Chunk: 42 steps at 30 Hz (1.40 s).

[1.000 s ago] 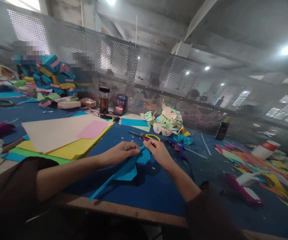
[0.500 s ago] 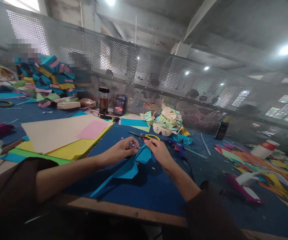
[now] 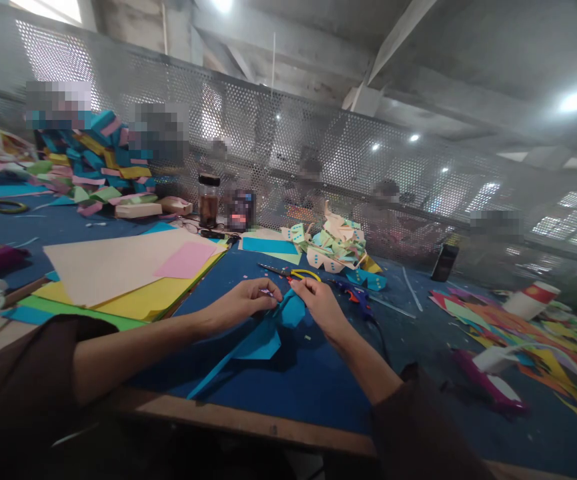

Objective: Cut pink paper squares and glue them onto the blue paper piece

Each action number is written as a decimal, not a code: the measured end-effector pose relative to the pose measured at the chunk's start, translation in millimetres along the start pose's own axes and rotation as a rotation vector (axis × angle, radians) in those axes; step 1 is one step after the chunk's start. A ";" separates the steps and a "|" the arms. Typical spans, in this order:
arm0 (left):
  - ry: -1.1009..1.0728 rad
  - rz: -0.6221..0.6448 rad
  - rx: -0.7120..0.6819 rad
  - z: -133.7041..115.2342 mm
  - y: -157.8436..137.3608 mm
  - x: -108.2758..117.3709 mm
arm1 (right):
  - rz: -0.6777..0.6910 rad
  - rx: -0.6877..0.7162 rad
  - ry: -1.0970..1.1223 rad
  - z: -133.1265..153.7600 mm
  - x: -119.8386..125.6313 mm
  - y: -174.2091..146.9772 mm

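Note:
Between my two hands is a piece of folded blue paper (image 3: 261, 341), held a little above the blue tabletop (image 3: 313, 387). My left hand (image 3: 248, 300) pinches its upper left edge with thumb and fingers. On the other side, my right hand (image 3: 321, 303) grips its top right part between thumb and forefinger. A long thin strip of the paper slants down toward the table's front edge. Just beyond my fingers lie scissors with yellow handles (image 3: 305, 273), and right of them a blue glue gun (image 3: 358, 297) with its cord trailing forward.
Stacked coloured sheets (image 3: 113, 267) lie at the left. A heap of cut paper shapes (image 3: 338, 240) stands near the perforated screen (image 3: 268, 147), by a dark-lidded jar (image 3: 209, 203). Scraps (image 3: 498, 320), a paper cup (image 3: 531, 298) and a purple device with a white cable (image 3: 488, 380) are at the right.
The blue paper has shifted slightly to the right and turned a little. Both hands keep their pinch on it, and my left fingers have moved slightly right.

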<state>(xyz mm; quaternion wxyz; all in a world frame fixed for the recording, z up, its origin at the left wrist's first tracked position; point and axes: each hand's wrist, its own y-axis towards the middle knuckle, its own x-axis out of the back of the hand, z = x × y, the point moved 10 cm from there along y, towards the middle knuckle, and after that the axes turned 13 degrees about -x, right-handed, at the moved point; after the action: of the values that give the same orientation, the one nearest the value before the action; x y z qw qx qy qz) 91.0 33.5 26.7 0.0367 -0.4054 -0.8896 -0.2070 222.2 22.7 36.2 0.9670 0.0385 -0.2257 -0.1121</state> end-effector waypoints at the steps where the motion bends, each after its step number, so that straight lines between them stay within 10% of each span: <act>1: 0.016 0.000 0.001 -0.8 -0.2 -0.2 | -0.004 0.007 -0.006 0.6 0.1 -0.1; 33: 0.501 -0.046 -0.053 -8.4 -6.2 7.3 | -0.058 0.100 -0.123 12.7 -2.2 -9.4; 42: 0.358 -0.015 -0.050 -3.4 -4.4 3.6 | -0.061 0.108 -0.112 13.9 -0.2 -9.8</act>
<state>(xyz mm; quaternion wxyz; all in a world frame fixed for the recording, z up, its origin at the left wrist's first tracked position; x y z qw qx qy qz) 85.1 32.1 29.1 0.1829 -0.3564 -0.8664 -0.2982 213.9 12.9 47.4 0.9455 0.0912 -0.2838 -0.1311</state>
